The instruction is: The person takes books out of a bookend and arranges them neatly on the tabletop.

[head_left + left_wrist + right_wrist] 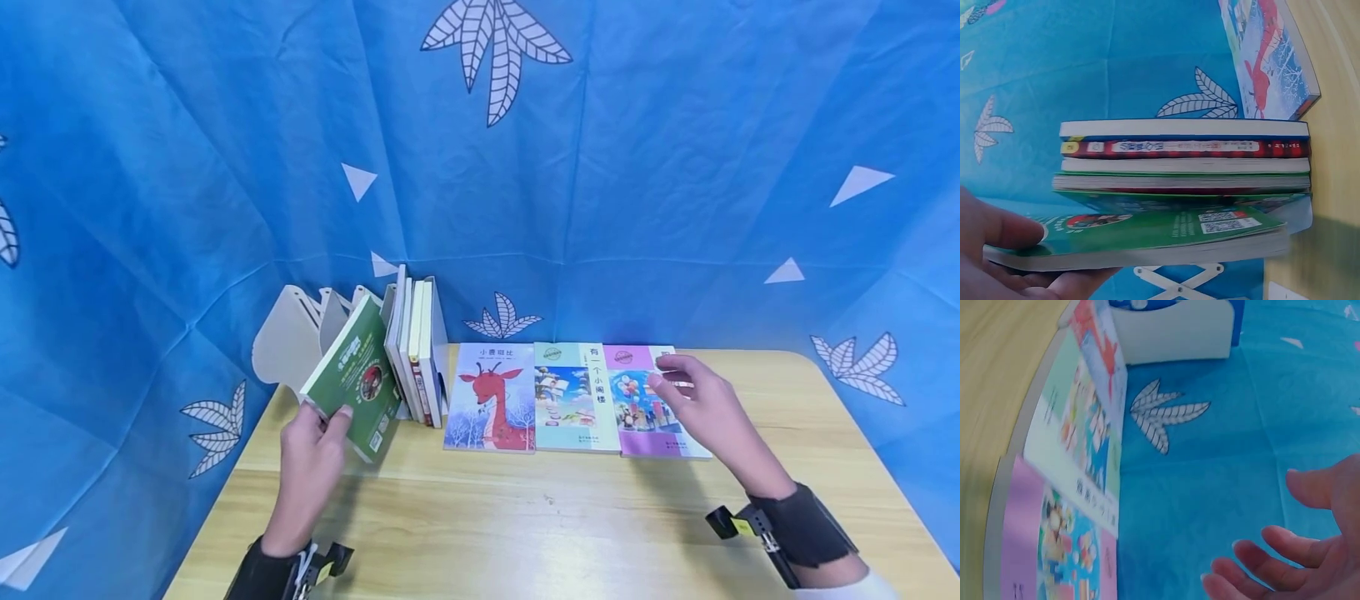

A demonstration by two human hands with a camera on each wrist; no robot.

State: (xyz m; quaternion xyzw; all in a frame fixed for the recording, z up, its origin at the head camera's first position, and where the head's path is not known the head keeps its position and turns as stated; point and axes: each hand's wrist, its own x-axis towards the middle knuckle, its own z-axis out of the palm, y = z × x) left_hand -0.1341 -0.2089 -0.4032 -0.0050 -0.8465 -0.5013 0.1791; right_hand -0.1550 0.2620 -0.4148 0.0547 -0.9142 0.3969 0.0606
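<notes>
My left hand (313, 446) grips a green book (362, 379) by its lower left edge, thumb on the cover. The book is tilted beside a row of standing books (417, 350) in a white expandable book rack (288, 337). In the left wrist view the green book (1147, 234) lies just apart from the row's green cover. My right hand (701, 408) hovers over the pink-bordered book (648, 442), fingers loosely bent and holding nothing. Left of that book lie a pale green book (573, 437) and a book with a red deer (491, 400).
The wooden table (525, 517) runs up to a blue cloth backdrop (480, 192) with leaf and triangle prints. Three books lie side by side along the backdrop, right of the rack. Each wrist wears a black strap with a small camera (722, 522).
</notes>
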